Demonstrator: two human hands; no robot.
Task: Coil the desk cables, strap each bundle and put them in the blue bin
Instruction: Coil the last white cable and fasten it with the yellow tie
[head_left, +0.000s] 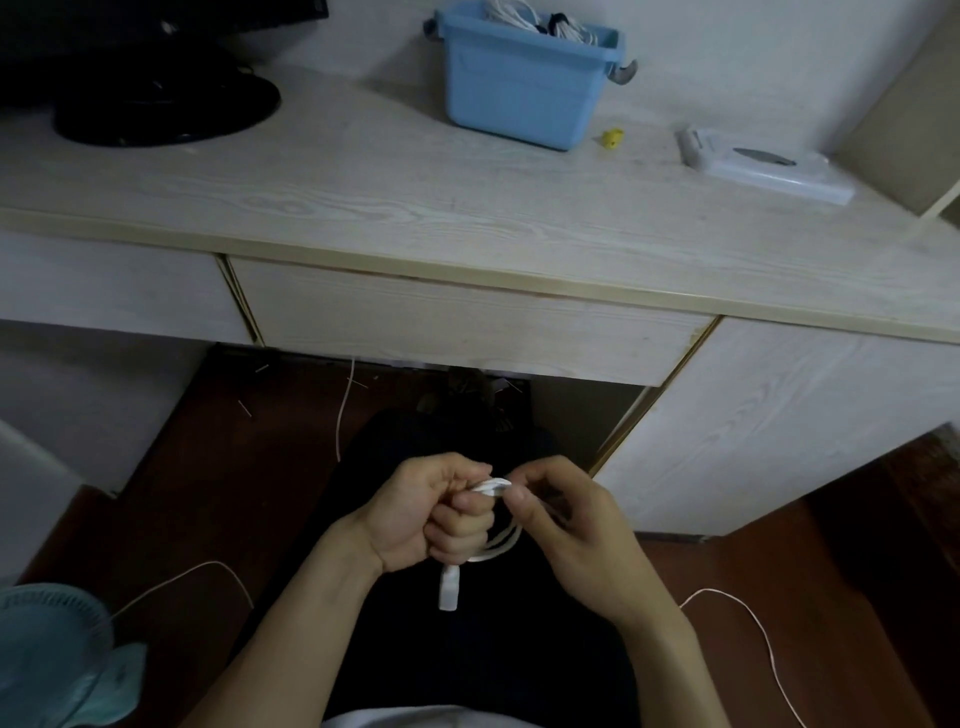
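Pinching the top of the coil (491, 488) between our right thumb and forefinger, we had the other fingers (540, 512) of that right hand (571, 535) loosely curled behind it. Our left hand (431, 512) was closed in a fist round the loops, its thumb pressed onto the same white turns. The coil sat low over our lap, well short of the desk (415, 197), and a white plug (449, 590) hung free below the left fist.

We judged the coiling nearly done and the strapping still to come. Whether a strap was already between our fingers, we could not tell.

The main risk was the loops springing open. We held only a few turns, all at one spot, so any easing of the left fist to reach for a strap could let them fan out. The hanging plug could swing and drag a turn loose.

A thin cable (753, 623) trailed over the floor to our right, and another (182, 577) to our left. If either belonged to this coil, it could catch and tug against us; we could not trace them.

The bin (524, 98) stood far back on the desk, already holding white bundles. We would have to reach well forward, and a badly strapped bundle might unwind on the way.
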